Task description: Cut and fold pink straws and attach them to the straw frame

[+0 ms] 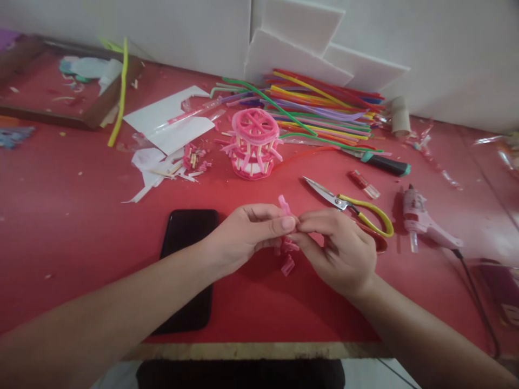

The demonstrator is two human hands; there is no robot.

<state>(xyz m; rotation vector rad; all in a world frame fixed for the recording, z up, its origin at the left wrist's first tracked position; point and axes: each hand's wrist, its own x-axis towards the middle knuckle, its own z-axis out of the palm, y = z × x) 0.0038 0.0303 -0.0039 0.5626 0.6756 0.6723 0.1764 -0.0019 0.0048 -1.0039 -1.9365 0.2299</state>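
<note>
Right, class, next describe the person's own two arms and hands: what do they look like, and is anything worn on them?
The slim left forearm and right forearm show no sleeves, watch or bracelet. The left hand and right hand are ungloved; no rings show, though some fingers are partly hidden.

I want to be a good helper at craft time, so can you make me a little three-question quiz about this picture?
1. True or false: the black rectangular phone is nearer the left hand than the right hand.
2. Which lies between the right hand and the pale pink glue gun: (a) metal-bladed, yellow-handled scissors or (b) white paper?
3. What does the left hand pinch?

Key: 1 true; 2 a; 3 a small pink strip-like piece.
</note>
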